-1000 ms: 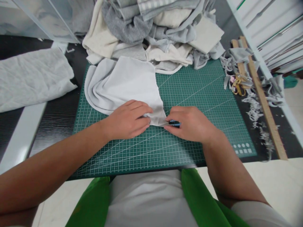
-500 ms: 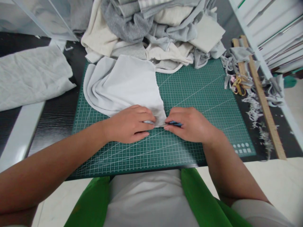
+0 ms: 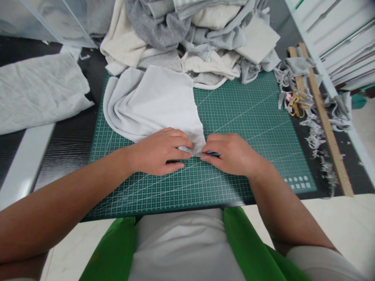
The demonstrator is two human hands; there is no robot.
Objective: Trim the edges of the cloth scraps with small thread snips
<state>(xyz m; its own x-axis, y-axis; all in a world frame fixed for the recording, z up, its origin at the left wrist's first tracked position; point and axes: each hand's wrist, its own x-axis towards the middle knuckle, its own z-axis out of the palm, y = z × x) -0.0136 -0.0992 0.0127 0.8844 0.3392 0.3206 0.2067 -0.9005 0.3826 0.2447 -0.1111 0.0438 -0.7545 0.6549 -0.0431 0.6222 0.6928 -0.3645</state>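
Note:
A pale grey piece of fabric (image 3: pixel 166 97) lies on the green cutting mat (image 3: pixel 243 113), its left part in soft folds and its right edge rough. My left hand (image 3: pixel 162 151) is on its near corner, fingers curled and holding the cloth against the mat; part of the grip is hidden. At that corner my right hand (image 3: pixel 234 154) is closed around a small blue-handled tool (image 3: pixel 213 154). The tool's thin tip touches or nearly touches the fabric edge. Most of the tool is hidden by the fingers, so its exact kind does not show.
Behind the mat rises a heap of grey and cream fabric (image 3: pixel 164 29). Another folded grey cloth (image 3: pixel 41 91) lies at left. On the right are wooden strips (image 3: pixel 331 132), gold-handled scissors (image 3: pixel 295 106) and fabric scraps (image 3: pixel 313 136). A translucent bin (image 3: pixel 70 23) stands at upper left.
My right hand and the blue-handled tool have shifted slightly left, closer to my left hand at the fabric corner. The left hand has barely moved.

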